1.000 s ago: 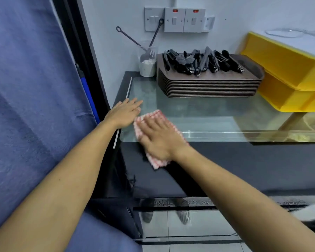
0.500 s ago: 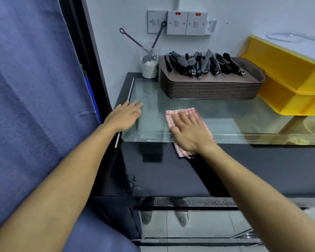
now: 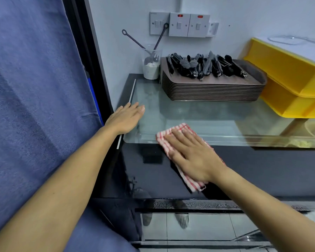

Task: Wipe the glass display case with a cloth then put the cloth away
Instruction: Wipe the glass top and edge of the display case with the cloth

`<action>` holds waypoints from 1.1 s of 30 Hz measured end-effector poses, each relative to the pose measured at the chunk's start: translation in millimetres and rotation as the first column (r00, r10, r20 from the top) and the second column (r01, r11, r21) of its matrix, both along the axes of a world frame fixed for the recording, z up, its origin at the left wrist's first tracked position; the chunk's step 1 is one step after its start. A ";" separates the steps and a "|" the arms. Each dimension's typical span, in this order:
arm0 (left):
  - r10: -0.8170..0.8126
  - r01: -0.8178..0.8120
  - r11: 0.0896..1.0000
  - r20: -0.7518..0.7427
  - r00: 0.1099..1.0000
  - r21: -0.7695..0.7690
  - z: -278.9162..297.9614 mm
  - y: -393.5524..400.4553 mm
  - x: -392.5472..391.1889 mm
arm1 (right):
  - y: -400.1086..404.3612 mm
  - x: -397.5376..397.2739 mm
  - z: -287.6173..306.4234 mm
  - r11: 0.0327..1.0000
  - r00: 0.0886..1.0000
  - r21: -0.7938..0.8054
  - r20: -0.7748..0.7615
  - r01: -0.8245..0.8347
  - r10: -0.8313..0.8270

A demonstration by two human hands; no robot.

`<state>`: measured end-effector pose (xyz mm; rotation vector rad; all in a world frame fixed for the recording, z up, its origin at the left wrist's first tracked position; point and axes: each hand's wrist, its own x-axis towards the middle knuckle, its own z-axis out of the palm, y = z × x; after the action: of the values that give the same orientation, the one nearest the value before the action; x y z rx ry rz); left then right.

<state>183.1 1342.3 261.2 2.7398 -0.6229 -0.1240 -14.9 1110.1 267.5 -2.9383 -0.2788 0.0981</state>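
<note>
The red-and-white checked cloth (image 3: 179,157) lies draped over the front edge of the glass display case (image 3: 198,117), part on the glass top, part hanging down the dark front panel. The right hand (image 3: 191,157) presses flat on it, fingers (image 3: 178,138) straight and spread, gripping nothing. The left hand (image 3: 125,118) rests palm-down at the case's left corner, fingers extended and together, holding nothing. Further back on the glass sits a stack of brown trays (image 3: 213,90) topped with black tongs (image 3: 204,67). Beside it, a clear cup (image 3: 151,64) holds utensils. Yellow bins (image 3: 287,84) stand right, wall switches (image 3: 179,24) above, blue curtain (image 3: 35,88) left.
</note>
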 end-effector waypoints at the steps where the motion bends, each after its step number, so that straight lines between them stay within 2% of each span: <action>1: 0.000 0.000 1.000 0.005 1.000 0.002 -0.3 -0.1 -1.4 | 6.6 12.6 -2.9 0.995 0.996 0.015 0.012 0.094 -0.094; 4: 0.009 -0.009 1.000 -0.004 1.000 -0.007 -1.4 0.1 -0.3 | 55.4 40.3 -5.1 0.956 0.957 0.061 0.008 0.288 -0.289; 8: 0.024 -0.024 1.000 0.011 1.000 0.007 -2.0 -0.7 2.1 | 108.9 42.0 -1.2 0.954 0.962 0.120 -0.043 0.274 -0.271; 10: 0.034 -0.034 0.999 -0.006 0.999 -0.011 0.1 -0.3 0.3 | 105.5 42.8 6.9 0.920 0.965 0.291 -0.089 0.263 -0.248; 12: 0.050 -0.052 0.998 -0.048 0.998 -0.035 5.8 -3.7 -4.5 | 84.0 42.7 26.4 0.813 0.964 0.537 -0.002 0.225 -0.265; 13: 0.072 -0.076 0.996 -0.074 0.995 -0.056 11.6 -7.3 -7.7 | 68.4 43.0 39.0 0.786 0.950 0.585 0.080 0.199 -0.300; 15: 0.107 -0.111 0.990 -0.055 0.993 -0.090 28.2 -19.9 -14.1 | 27.2 48.4 55.8 0.837 0.915 0.506 0.198 0.210 -0.350; 16: 0.096 -0.097 0.992 -0.015 0.995 -0.082 38.1 -30.0 -20.7 | 4.6 52.1 56.3 0.866 0.914 0.428 0.184 0.257 -0.362; 18: 0.046 -0.045 0.998 0.018 0.999 -0.049 53.6 -56.4 -45.5 | -27.6 56.2 40.6 0.886 0.915 0.279 0.056 0.370 -0.399; 21: 0.032 -0.028 0.996 -0.051 0.998 0.081 38.8 -94.8 -101.3 | -40.4 53.5 -2.1 0.899 0.908 0.135 -0.015 0.417 -0.419; 23: 0.054 -0.045 0.987 -0.053 0.997 0.152 16.9 -106.8 -136.5 | -40.8 53.9 -9.4 0.901 0.908 0.120 0.002 0.416 -0.420; 27: 0.092 -0.089 0.989 -0.021 0.996 0.117 4.2 -107.6 -180.6 | -40.8 55.0 -6.9 0.906 0.910 0.103 0.013 0.411 -0.414; 30: 0.015 -0.014 0.994 -0.007 1.000 0.111 3.3 -103.7 -217.9 | -41.3 51.3 -9.3 0.914 0.918 0.100 0.008 0.393 -0.396; 33: -0.013 0.012 0.995 0.005 1.000 0.097 3.4 -74.4 -213.1 | -43.0 51.0 -7.8 0.918 0.922 0.091 0.007 0.386 -0.388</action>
<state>-29.9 1267.9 264.6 2.8311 -0.6522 -0.1535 36.1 1067.1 259.7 -2.8433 0.2918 -0.0077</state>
